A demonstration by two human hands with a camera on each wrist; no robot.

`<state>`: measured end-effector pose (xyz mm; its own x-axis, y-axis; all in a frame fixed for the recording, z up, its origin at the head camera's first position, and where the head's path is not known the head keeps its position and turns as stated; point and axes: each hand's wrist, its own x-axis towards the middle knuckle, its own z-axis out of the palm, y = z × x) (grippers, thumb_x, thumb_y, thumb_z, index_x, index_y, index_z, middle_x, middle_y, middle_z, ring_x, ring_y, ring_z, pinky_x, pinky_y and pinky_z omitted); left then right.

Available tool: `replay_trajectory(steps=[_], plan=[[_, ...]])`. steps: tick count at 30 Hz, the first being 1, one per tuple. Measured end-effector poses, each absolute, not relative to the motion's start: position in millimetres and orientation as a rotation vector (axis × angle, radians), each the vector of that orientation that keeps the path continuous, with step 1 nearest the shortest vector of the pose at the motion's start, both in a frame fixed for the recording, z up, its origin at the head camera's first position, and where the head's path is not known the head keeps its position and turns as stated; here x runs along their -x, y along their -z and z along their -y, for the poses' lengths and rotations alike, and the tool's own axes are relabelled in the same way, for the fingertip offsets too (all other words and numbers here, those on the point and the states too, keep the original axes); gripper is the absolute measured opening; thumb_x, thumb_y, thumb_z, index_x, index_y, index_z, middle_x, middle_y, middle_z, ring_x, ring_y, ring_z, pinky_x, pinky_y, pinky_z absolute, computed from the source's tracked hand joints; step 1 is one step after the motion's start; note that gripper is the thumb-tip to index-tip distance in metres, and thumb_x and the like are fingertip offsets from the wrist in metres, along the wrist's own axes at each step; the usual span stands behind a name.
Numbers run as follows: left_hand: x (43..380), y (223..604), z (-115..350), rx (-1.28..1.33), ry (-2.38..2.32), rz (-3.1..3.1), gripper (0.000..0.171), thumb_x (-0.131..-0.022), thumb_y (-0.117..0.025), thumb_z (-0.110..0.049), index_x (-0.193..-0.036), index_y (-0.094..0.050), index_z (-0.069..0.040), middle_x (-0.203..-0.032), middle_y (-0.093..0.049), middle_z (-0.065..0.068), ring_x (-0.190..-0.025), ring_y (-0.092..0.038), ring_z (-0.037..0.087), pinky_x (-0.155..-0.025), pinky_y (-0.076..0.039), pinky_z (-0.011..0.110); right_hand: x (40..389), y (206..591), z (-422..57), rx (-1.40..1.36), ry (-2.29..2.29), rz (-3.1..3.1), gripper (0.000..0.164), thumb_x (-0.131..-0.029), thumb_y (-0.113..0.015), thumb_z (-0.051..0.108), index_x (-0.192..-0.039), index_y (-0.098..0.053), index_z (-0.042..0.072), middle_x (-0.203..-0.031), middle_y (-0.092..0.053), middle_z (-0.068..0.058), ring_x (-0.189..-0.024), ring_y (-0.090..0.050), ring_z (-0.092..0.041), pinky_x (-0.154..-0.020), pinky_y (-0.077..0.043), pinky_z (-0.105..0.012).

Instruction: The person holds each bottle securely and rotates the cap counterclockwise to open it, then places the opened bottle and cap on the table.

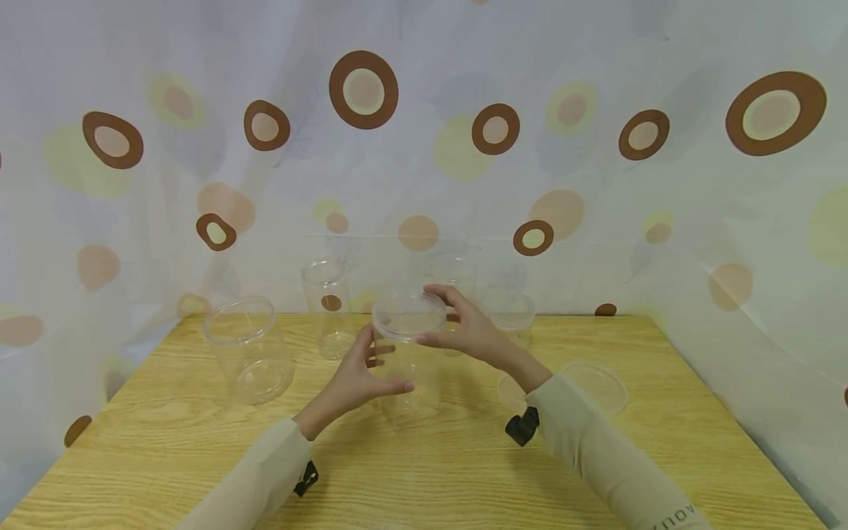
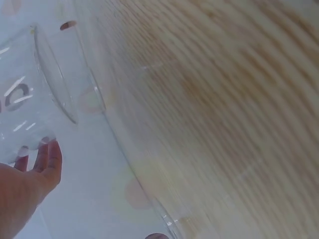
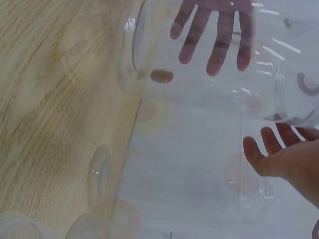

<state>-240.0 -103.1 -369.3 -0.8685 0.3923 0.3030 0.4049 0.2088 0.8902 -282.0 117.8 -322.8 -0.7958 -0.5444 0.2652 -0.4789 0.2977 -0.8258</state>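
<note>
A clear plastic jar (image 1: 414, 368) stands upright between both hands at the middle of the table. My left hand (image 1: 354, 375) holds its side, thumb in front and fingers behind; the right wrist view shows those fingers spread behind the clear wall. Higher up, my right hand (image 1: 467, 327) grips the jar's round top edge between thumb and fingers. The top looks covered by a thin clear lid (image 1: 409, 316), though the transparency makes this hard to tell. Whether the jar's base touches the table is unclear.
A wide clear jar (image 1: 248, 390) stands at the left, with a narrower tall one (image 1: 324, 324) behind. More clear jars (image 1: 520, 305) stand at the back right. Flat clear lids (image 1: 599, 386) lie by the right forearm. A patterned cloth (image 1: 424, 177) hangs behind the wooden table (image 1: 424, 478).
</note>
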Motion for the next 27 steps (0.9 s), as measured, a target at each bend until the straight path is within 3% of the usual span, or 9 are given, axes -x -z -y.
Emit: replay_trajectory(steps=[7,17,22,27], plan=[[257,391,107,0.950,1.824,2.402,0.100,-0.068,-0.080,-0.009,-0.144,-0.017,-0.022,-0.141,-0.032,0.011,-0.119,-0.047,0.037,-0.095,-0.039,0.053,296,321,-132,1.076,1.563,-2.085,0.076,-0.080,-0.071,0.029,-0.142,-0.028,0.021,-0.142,-0.030,-0.007,-0.116,-0.045,-0.030,-0.086,-0.049,-0.040],[261,396,108,0.912,1.799,2.404,0.097,-0.067,-0.082,-0.017,-0.141,-0.019,-0.031,-0.140,-0.032,0.006,-0.122,-0.044,0.040,-0.096,-0.038,0.055,292,322,-133,1.100,1.586,-2.149,0.083,-0.080,-0.070,0.036,-0.144,-0.020,0.022,-0.148,-0.024,-0.002,-0.129,-0.034,-0.030,-0.098,-0.040,-0.046],[256,388,107,0.810,1.802,2.411,0.095,-0.068,-0.081,-0.012,-0.141,-0.021,-0.023,-0.140,-0.031,0.009,-0.123,-0.043,0.038,-0.097,-0.036,0.056,280,323,-124,1.032,1.636,-2.362,0.084,-0.077,-0.073,0.035,-0.143,-0.024,0.021,-0.148,-0.026,-0.003,-0.135,-0.025,-0.023,-0.106,-0.028,-0.049],[244,373,104,0.786,1.821,2.415,0.095,-0.070,-0.079,-0.010,-0.142,-0.018,-0.011,-0.141,-0.028,0.016,-0.124,-0.039,0.044,-0.097,-0.034,0.059,272,326,-113,0.912,1.710,-2.471,0.086,-0.074,-0.075,0.036,-0.142,-0.025,0.018,-0.145,-0.029,-0.005,-0.132,-0.029,-0.023,-0.106,-0.027,-0.050]])
